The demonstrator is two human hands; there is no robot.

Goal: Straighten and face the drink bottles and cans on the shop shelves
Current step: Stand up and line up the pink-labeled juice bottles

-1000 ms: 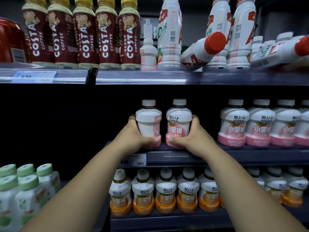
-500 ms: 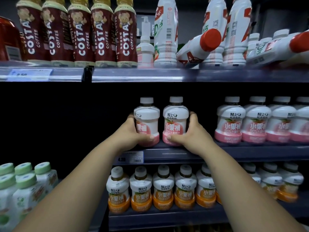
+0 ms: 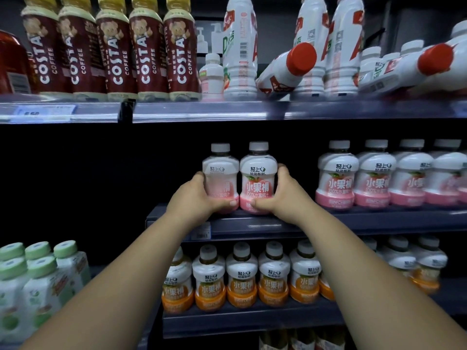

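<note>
Two small pink peach-juice bottles stand side by side at the front of the middle shelf [image 3: 252, 227]. My left hand [image 3: 195, 198] grips the left pink bottle [image 3: 220, 173], whose label is turned partly to the right. My right hand [image 3: 283, 195] grips the right pink bottle [image 3: 257, 178], whose label faces me. The two bottles touch each other. A row of matching pink bottles [image 3: 374, 178] stands further right on the same shelf, labels forward, with a gap between them and my pair.
The top shelf [image 3: 227, 111] carries Costa coffee bottles [image 3: 113, 46], tall white bottles and two toppled red-capped bottles [image 3: 285, 69]. Orange-based juice bottles [image 3: 242, 281] fill the lower shelf. Green-capped bottles [image 3: 38, 271] stand at lower left. The middle shelf's left part is dark.
The left bottle has turned so more of its label shows at the front, and the two bottles have closed together. Both hands keep their grip.
</note>
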